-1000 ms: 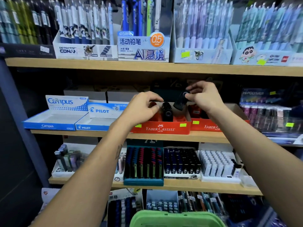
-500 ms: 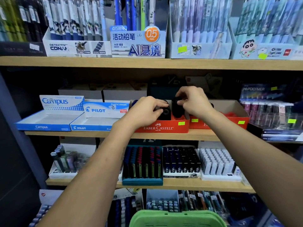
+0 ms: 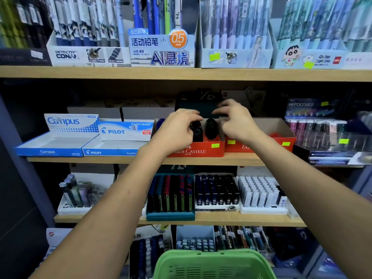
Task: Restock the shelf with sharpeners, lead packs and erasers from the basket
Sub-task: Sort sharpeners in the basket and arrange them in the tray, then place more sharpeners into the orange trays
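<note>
Now two black sharpeners (image 3: 204,129) stand side by side in the red Faber-Castell box (image 3: 198,151) on the middle shelf (image 3: 201,160). My left hand (image 3: 177,130) is at 9 o'clock from them. Its fingers curl over the top of the left sharpener and touch it, but I cannot tell if they really hold it. My right hand (image 3: 236,122) is at 3 o'clock from them. Its fingers are bent and loose just above the right sharpener, and I cannot tell if they touch it. A second red box (image 3: 261,144) sits just beside the first one, at 3 o'clock. Two blue and white eraser boxes, Campus (image 3: 52,144) and Pilot (image 3: 114,147), sit at 9 o'clock on the same shelf. The shelf above, at 12 o'clock, has boxes of pens (image 3: 161,47). The shelf below, at 6 o'clock, has trays of lead packs (image 3: 216,193). The green basket (image 3: 213,264) is at 6 o'clock, close to me, at the bottom of my view.
</note>
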Action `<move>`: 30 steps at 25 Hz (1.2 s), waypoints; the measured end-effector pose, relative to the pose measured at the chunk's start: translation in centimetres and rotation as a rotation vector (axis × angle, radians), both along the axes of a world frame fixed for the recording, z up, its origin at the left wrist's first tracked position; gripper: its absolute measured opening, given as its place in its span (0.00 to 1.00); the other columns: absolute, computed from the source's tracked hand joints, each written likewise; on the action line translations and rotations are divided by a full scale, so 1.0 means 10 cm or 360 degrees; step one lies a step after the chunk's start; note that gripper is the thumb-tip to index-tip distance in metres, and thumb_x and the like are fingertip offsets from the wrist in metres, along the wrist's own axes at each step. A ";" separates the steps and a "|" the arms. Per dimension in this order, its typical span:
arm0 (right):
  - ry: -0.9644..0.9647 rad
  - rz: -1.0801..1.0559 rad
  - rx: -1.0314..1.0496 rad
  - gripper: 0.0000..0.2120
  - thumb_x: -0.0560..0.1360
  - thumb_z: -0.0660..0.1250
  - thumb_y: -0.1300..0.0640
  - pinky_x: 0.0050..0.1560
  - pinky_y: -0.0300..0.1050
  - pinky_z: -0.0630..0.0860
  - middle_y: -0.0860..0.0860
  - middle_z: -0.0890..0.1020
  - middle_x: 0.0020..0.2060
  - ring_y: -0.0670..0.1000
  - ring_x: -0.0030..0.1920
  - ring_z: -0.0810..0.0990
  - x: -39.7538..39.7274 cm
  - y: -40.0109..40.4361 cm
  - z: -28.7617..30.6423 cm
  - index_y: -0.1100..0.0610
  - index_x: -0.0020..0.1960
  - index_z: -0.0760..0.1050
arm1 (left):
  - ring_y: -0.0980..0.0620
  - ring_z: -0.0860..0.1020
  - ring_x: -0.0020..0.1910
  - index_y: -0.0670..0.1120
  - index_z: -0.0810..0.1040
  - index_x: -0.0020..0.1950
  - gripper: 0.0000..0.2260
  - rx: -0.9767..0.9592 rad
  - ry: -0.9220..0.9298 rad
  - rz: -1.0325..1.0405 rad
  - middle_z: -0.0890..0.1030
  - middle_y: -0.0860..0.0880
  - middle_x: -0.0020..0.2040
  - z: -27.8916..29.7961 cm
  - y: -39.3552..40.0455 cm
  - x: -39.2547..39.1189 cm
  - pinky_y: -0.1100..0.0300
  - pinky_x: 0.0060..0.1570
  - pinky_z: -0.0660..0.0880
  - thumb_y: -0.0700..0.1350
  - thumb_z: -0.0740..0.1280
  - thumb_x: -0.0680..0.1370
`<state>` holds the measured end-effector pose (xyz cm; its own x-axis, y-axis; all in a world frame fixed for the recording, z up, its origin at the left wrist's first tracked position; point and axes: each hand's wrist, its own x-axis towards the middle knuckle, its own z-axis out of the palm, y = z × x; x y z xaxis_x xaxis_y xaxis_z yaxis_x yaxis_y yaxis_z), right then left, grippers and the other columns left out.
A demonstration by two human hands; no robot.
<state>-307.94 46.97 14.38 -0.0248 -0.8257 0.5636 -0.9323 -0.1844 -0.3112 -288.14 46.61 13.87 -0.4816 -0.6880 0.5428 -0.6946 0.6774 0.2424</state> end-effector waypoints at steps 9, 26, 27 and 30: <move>-0.0615 0.0195 0.0050 0.16 0.71 0.61 0.65 0.43 0.46 0.79 0.45 0.84 0.36 0.49 0.40 0.81 0.14 0.95 -1.03 0.45 0.40 0.80 | 0.48 0.78 0.52 0.47 0.75 0.58 0.14 0.0195 -0.0370 -0.0263 0.79 0.49 0.54 -0.81 0.76 -0.28 0.51 0.50 0.79 0.35 0.62 0.75; -0.0022 0.0413 0.1934 0.03 0.76 0.68 0.62 0.41 0.44 0.71 0.60 0.78 0.44 0.57 0.46 0.79 0.60 1.44 -4.55 0.60 0.49 0.77 | 0.43 0.80 0.48 0.42 0.77 0.53 0.07 0.1629 -0.1261 -0.0025 0.79 0.41 0.49 -4.21 0.94 -0.05 0.53 0.45 0.76 0.39 0.70 0.76; 0.0044 0.0484 0.2024 0.03 0.76 0.69 0.61 0.43 0.45 0.73 0.59 0.78 0.44 0.57 0.46 0.78 0.63 1.47 -4.71 0.60 0.46 0.77 | 0.42 0.81 0.49 0.42 0.77 0.54 0.10 0.1691 -0.1348 -0.0059 0.79 0.42 0.48 -4.34 0.96 0.00 0.53 0.45 0.77 0.40 0.71 0.75; 0.0285 0.0686 0.2271 0.15 0.75 0.72 0.57 0.56 0.51 0.79 0.61 0.82 0.55 0.60 0.55 0.81 0.72 1.50 -5.05 0.65 0.58 0.80 | 0.42 0.80 0.48 0.45 0.72 0.50 0.14 0.1871 -0.1660 -0.0125 0.77 0.43 0.49 -4.64 1.03 0.06 0.52 0.44 0.79 0.41 0.76 0.71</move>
<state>-300.72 62.01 -36.09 0.3367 -0.5943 -0.7304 -0.9312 -0.0952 -0.3518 -287.49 56.94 -32.54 -0.3411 -0.4254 -0.8383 -0.8590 0.5032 0.0942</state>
